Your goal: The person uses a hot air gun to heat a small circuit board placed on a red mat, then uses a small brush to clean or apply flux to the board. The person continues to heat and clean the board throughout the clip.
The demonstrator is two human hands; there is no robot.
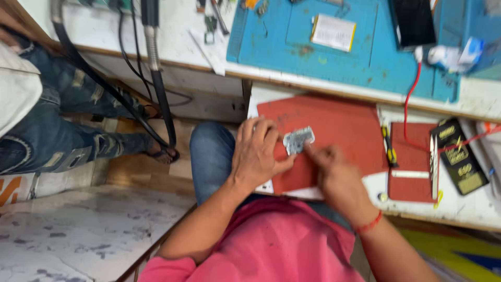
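A small silver metal part point(298, 140) lies over the red mat point(339, 125) on a pull-out shelf. My left hand point(257, 154) rests on the mat's left edge, fingers curled, thumb and fingertips touching the part's left side. My right hand point(336, 175), blurred, has its fingertips at the part's right lower corner. A red thread is tied round the right wrist. Whether either hand really grips the part is unclear.
A blue work mat point(292, 47) with a flat white pack point(333, 32) lies on the bench above. A yellow-handled tool point(389, 149), a smaller red mat point(412, 167), a black meter point(459, 156) and red wire sit right. Another person's legs in jeans point(62, 125) are at left, beside black cables.
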